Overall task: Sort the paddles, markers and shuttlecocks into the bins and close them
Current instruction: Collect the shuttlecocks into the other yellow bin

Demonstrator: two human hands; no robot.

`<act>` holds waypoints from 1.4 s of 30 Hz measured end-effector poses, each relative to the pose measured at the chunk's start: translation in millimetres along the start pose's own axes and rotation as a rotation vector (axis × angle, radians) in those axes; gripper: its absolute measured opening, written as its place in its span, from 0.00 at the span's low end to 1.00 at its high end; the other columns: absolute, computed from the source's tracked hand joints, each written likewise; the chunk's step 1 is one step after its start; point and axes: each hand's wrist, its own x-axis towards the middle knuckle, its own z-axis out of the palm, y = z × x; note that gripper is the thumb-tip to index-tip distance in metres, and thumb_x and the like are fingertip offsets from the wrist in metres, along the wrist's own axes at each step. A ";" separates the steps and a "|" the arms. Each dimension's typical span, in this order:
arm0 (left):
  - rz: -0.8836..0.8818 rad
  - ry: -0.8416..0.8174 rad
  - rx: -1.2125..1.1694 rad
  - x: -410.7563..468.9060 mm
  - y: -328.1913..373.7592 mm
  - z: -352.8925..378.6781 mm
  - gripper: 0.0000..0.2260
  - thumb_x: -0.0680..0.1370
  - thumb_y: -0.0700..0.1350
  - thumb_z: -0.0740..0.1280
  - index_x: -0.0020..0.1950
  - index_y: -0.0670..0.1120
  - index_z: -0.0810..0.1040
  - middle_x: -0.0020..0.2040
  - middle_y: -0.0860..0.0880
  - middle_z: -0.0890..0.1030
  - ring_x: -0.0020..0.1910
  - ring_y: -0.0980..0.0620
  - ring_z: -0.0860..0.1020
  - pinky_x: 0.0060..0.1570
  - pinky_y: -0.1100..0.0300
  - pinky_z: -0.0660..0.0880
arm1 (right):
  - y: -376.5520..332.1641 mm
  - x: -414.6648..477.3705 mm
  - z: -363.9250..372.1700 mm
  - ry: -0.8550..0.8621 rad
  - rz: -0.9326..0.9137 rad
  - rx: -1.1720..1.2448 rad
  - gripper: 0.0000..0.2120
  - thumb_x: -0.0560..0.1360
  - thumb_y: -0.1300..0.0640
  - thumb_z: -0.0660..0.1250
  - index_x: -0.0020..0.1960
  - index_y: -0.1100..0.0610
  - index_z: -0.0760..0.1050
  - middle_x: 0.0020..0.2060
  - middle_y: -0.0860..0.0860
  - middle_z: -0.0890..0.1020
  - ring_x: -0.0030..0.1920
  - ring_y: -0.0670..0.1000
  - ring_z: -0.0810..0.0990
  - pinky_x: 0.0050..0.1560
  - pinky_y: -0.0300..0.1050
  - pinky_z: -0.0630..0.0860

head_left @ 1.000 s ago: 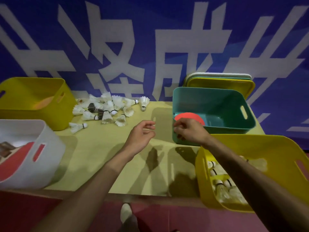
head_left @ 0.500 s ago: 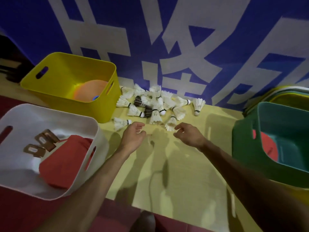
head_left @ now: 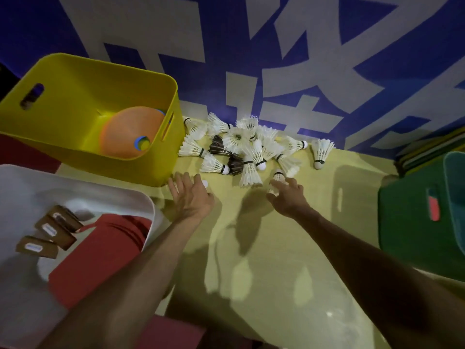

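Reaching toward the shuttlecock pile (head_left: 241, 147), just right of the yellow bin (head_left: 63, 79) and just beyond both hands, axes pointing every way. Right hand (head_left: 286, 197), nearer the pile, half-curled, touches one shuttlecock (head_left: 278, 176); whether the pinch has closed cannot be told. Left hand (head_left: 191, 197), nearer the bin, is spread wide and grips nothing.

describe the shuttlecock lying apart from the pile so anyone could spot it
On the yellow table under the blue banner, a pile of shuttlecocks lies beside the yellow bin. Right of the pile, one white shuttlecock lies alone, cork toward the camera, touching none of the others.
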 end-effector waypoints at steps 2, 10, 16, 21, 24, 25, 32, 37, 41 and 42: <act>0.005 -0.047 0.040 -4.0 5.9 6.8 0.26 0.74 0.50 0.64 0.70 0.46 0.65 0.71 0.40 0.64 0.74 0.39 0.54 0.74 0.45 0.41 | 6.6 -5.1 5.5 0.021 0.013 0.005 0.22 0.77 0.48 0.63 0.70 0.50 0.66 0.70 0.59 0.63 0.69 0.63 0.63 0.68 0.57 0.65; 0.097 0.044 0.091 -32.1 2.4 26.9 0.24 0.73 0.43 0.65 0.69 0.48 0.65 0.61 0.44 0.67 0.59 0.44 0.66 0.56 0.53 0.63 | 34.9 -36.2 7.7 0.005 0.127 -0.029 0.12 0.77 0.53 0.61 0.57 0.57 0.73 0.57 0.59 0.70 0.53 0.62 0.75 0.56 0.59 0.75; 0.010 0.044 0.024 -47.7 -2.9 31.0 0.18 0.76 0.42 0.65 0.65 0.46 0.69 0.59 0.41 0.71 0.59 0.42 0.68 0.56 0.51 0.66 | 57.2 -65.4 15.9 -0.030 0.160 0.071 0.17 0.73 0.56 0.69 0.59 0.60 0.68 0.57 0.59 0.73 0.54 0.59 0.76 0.54 0.52 0.77; 0.010 0.017 0.187 -71.6 -12.5 43.2 0.10 0.79 0.48 0.62 0.54 0.44 0.79 0.56 0.42 0.75 0.59 0.41 0.69 0.56 0.51 0.65 | 77.8 -91.8 13.6 -0.070 0.152 0.184 0.25 0.72 0.53 0.71 0.65 0.59 0.66 0.58 0.59 0.77 0.56 0.58 0.77 0.53 0.50 0.77; 0.047 0.069 0.231 -95.3 -12.2 54.5 0.07 0.75 0.45 0.67 0.48 0.44 0.82 0.49 0.41 0.76 0.53 0.40 0.71 0.52 0.50 0.66 | 90.6 -107.9 7.2 -0.107 0.112 0.227 0.24 0.72 0.51 0.71 0.65 0.57 0.69 0.58 0.57 0.79 0.53 0.55 0.78 0.49 0.45 0.75; 0.063 0.087 0.213 -103.5 -9.4 55.7 0.06 0.74 0.46 0.69 0.46 0.45 0.82 0.48 0.41 0.76 0.52 0.40 0.72 0.52 0.49 0.67 | 94.5 -113.9 4.1 -0.122 0.084 0.239 0.23 0.73 0.51 0.70 0.64 0.57 0.70 0.58 0.57 0.79 0.51 0.54 0.77 0.47 0.44 0.73; 0.087 -0.147 -0.477 -178.4 58.7 40.1 0.12 0.74 0.54 0.67 0.54 0.52 0.78 0.46 0.48 0.81 0.45 0.45 0.80 0.44 0.53 0.78 | 131.3 -169.5 -40.4 -0.044 -0.088 0.285 0.17 0.73 0.49 0.70 0.58 0.55 0.75 0.51 0.52 0.81 0.46 0.49 0.76 0.38 0.40 0.68; 0.141 -0.258 -0.853 -247.7 138.0 22.2 0.08 0.78 0.54 0.63 0.55 0.56 0.78 0.45 0.48 0.81 0.44 0.49 0.79 0.42 0.57 0.74 | 179.6 -229.4 -87.9 0.004 -0.144 0.474 0.13 0.74 0.50 0.68 0.56 0.53 0.76 0.44 0.49 0.80 0.39 0.47 0.78 0.37 0.37 0.72; 0.117 -0.294 -1.111 -296.4 201.8 7.3 0.10 0.79 0.53 0.63 0.57 0.52 0.78 0.46 0.46 0.81 0.40 0.48 0.80 0.35 0.59 0.77 | 232.6 -277.6 -117.6 0.099 -0.143 0.643 0.09 0.76 0.50 0.66 0.53 0.53 0.78 0.44 0.52 0.82 0.42 0.50 0.80 0.47 0.52 0.80; 0.107 -0.317 -1.155 -307.0 218.5 3.5 0.10 0.80 0.53 0.63 0.56 0.49 0.77 0.44 0.45 0.81 0.38 0.47 0.80 0.33 0.59 0.77 | 246.8 -288.5 -124.6 0.129 -0.137 0.684 0.08 0.77 0.51 0.66 0.52 0.54 0.79 0.44 0.53 0.81 0.42 0.50 0.79 0.48 0.54 0.80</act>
